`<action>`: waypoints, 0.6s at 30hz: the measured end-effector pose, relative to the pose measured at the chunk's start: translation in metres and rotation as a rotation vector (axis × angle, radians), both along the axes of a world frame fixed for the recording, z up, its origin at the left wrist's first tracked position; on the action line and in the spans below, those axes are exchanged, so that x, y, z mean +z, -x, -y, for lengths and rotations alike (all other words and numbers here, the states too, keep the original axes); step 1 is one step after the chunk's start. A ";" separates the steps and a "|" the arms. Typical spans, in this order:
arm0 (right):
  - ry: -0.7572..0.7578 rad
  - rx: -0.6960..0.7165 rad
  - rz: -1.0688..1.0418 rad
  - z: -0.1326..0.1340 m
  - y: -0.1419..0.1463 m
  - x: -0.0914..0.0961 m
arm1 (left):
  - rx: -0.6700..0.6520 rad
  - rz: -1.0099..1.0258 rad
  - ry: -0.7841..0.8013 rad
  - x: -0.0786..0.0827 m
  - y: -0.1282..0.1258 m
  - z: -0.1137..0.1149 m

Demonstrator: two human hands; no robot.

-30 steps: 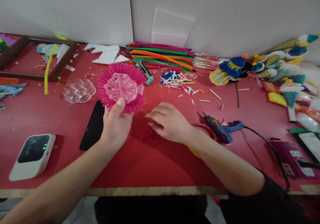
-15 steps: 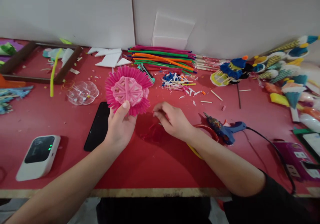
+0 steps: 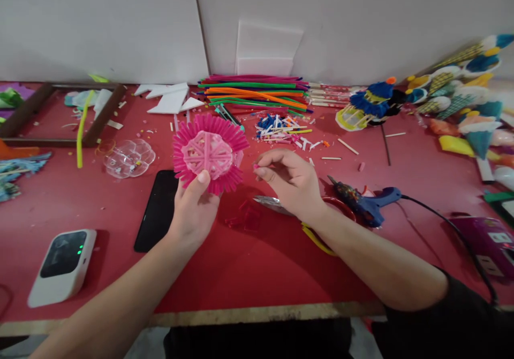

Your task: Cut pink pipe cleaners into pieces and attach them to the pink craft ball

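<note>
My left hand [image 3: 196, 204] grips a round pink craft piece [image 3: 209, 155] by its lower edge, thumb on the front. Pale pink strips cross its middle, and a deep pink fringe surrounds it. To its right, my right hand [image 3: 291, 180] pinches a tiny pink bit [image 3: 256, 167] between thumb and fingertip, apart from the craft piece. Below that hand lie scissors [image 3: 271, 204] with yellow-and-red handles, partly covered by the hand and wrist. Small deep pink scraps [image 3: 244, 217] rest on the red table between my hands.
A blue glue gun [image 3: 361, 201] with a black cord lies right of my right wrist. A black phone [image 3: 156, 209] and a white device [image 3: 62, 268] are at left. Pipe cleaners [image 3: 257, 94], cut bits [image 3: 281, 129] and a clear tray [image 3: 129, 158] are farther back.
My right hand has lifted slightly and moved right, showing the pink bit in its fingertips and uncovering the scissor blades. The view has shifted a little; my left hand still holds the craft piece.
</note>
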State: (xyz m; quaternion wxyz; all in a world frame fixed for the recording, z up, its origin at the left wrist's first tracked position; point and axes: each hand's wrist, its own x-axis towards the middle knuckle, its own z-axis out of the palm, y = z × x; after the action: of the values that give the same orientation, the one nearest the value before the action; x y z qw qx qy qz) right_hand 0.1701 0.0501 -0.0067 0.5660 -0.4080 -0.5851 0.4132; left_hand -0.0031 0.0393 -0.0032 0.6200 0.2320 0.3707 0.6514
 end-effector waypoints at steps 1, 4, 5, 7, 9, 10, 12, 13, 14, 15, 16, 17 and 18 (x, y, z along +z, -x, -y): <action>-0.017 0.001 0.017 0.000 0.000 0.000 | -0.002 -0.009 0.002 0.000 0.000 0.000; -0.010 0.009 0.019 -0.001 0.001 -0.001 | -0.017 -0.030 0.009 0.000 -0.001 0.000; 0.007 0.005 0.014 -0.001 0.001 -0.001 | -0.026 -0.037 0.007 0.000 -0.001 0.001; 0.029 -0.005 0.017 -0.001 0.001 -0.001 | -0.046 -0.044 0.003 0.001 -0.002 0.001; 0.040 0.001 0.022 0.000 0.002 0.000 | -0.038 -0.027 0.006 0.001 -0.003 0.001; 0.046 0.009 0.017 0.000 0.002 0.000 | -0.027 -0.015 0.013 0.001 -0.003 0.001; 0.064 0.027 -0.013 0.001 0.003 0.000 | -0.019 0.000 0.029 0.000 -0.004 0.001; 0.073 0.038 -0.035 0.001 0.004 0.000 | -0.024 0.001 0.031 0.000 -0.004 0.001; 0.082 0.051 -0.058 0.001 0.004 0.000 | -0.032 -0.001 0.030 0.000 -0.004 0.002; 0.090 0.065 -0.079 0.001 0.004 0.000 | -0.041 -0.004 0.030 0.000 -0.003 0.002; 0.099 0.079 -0.094 0.001 0.004 0.000 | -0.047 -0.008 0.030 0.000 -0.003 0.002; 0.110 0.095 -0.102 0.001 0.004 0.000 | -0.049 -0.012 0.030 0.000 -0.003 0.002; 0.123 0.108 -0.106 0.001 0.004 0.000 | -0.050 -0.015 0.032 0.000 -0.003 0.002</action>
State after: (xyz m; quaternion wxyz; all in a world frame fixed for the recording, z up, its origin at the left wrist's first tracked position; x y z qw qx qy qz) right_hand 0.1663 0.0495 -0.0070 0.5470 -0.3876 -0.5491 0.4991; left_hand -0.0003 0.0374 -0.0035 0.6368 0.2361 0.3796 0.6282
